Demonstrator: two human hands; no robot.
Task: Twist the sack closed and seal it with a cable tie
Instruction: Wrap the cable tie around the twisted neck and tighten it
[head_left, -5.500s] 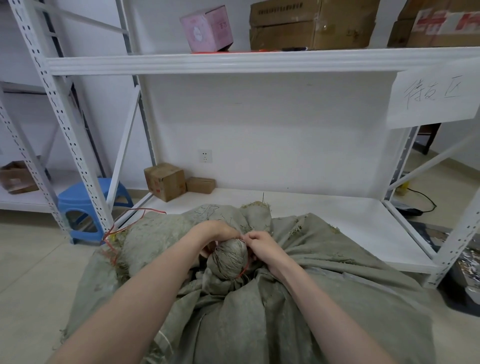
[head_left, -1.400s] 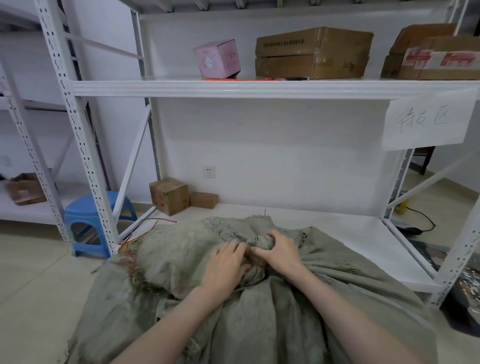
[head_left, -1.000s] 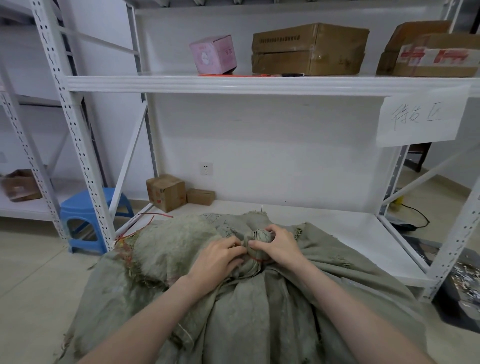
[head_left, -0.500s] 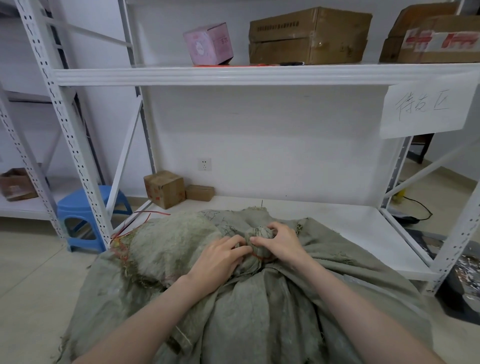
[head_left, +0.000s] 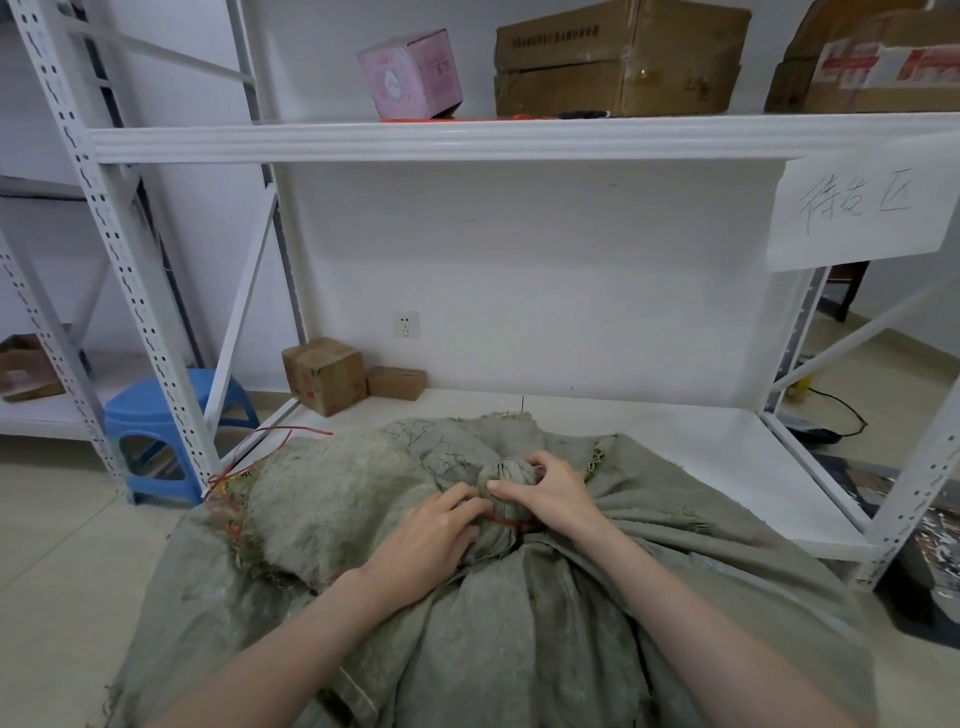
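At far left on the pale floor, a blue plastic stool (head_left: 156, 410) stands behind a perforated upright of the white metal shelving rack (head_left: 130, 291). Just right of it, loose red strands (head_left: 270, 441) trail off the frayed left edge of a grey-green woven sack (head_left: 519, 649), which lies bulging on the floor in front of the rack's bottom shelf and fills the lower middle of the view. Behind it, against the wall, a small brown cardboard box (head_left: 323, 375) sits with a flatter one (head_left: 396, 383) beside it. On the upper shelf a pink square carton (head_left: 410, 73) is tilted on one edge.

The left hand (head_left: 431, 540) lies on the sack, its fingers curled against the left side of the twisted neck (head_left: 509, 470), which stands up as a tight knob at the sack's middle. A thin red cable tie (head_left: 501, 519) circles the neck just under the knob; whether the left fingertips pinch the tie itself I cannot tell. The right hand (head_left: 550, 499) grips the knob from the right, thumb across its front and fingers curled over its top.

Further right on the upper shelf sit a large brown cardboard carton (head_left: 618, 57) and a taped one (head_left: 872, 62). Below them, a white paper sign with handwritten characters (head_left: 857, 208) hangs from the shelf edge.
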